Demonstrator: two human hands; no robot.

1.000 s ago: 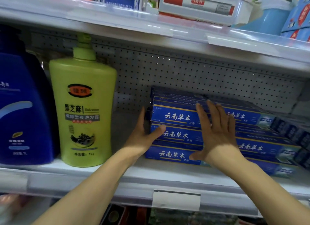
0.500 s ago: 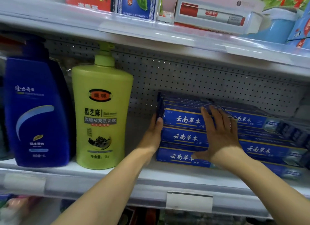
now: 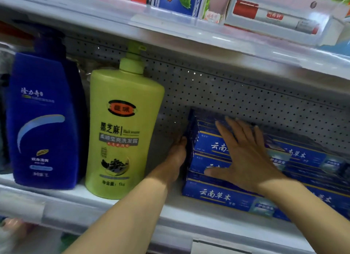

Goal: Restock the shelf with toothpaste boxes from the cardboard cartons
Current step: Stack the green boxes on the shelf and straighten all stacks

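Note:
A stack of blue toothpaste boxes (image 3: 223,197) with white lettering lies on the white shelf (image 3: 170,210), three layers high, running off to the right. My left hand (image 3: 177,159) is edge-on against the stack's left end, fingers straight and pressed to the box ends. My right hand (image 3: 244,157) lies flat with spread fingers on the front faces of the upper two layers. Neither hand grips a box. No cardboard carton is in view.
A tall green shampoo bottle (image 3: 123,134) stands just left of my left arm, a dark blue bottle (image 3: 43,121) beside it. A perforated back panel (image 3: 246,100) closes the shelf. The shelf above (image 3: 189,37) carries red, blue and white boxes.
My left thumb has come off the box fronts and the hand now lies flat against the stack's left end. The right hand stays on the front. The view has shifted, putting the stack further right.

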